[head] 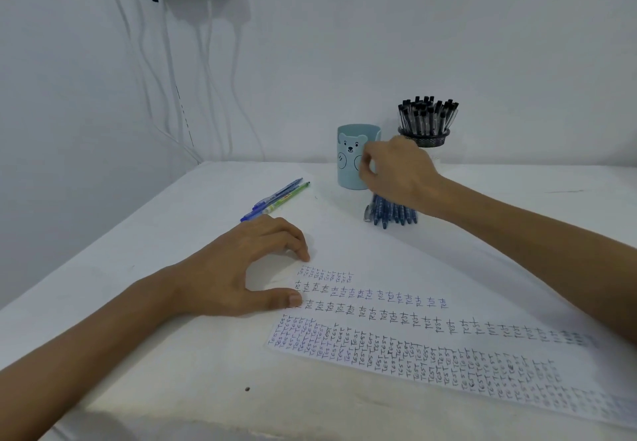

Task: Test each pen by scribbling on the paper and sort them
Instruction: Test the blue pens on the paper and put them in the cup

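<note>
my left hand (248,268) rests on the paper (396,289), fingers apart. my right hand (400,175) curls over the dark pens (393,215) on the bench (172,337); i cannot tell if it grips one. picking stage, i judge: next, carry one pen to the paper.

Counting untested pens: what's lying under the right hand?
A pile of dark blue pens lies under the right hand; it covers their far ends, hiding the count.
</note>
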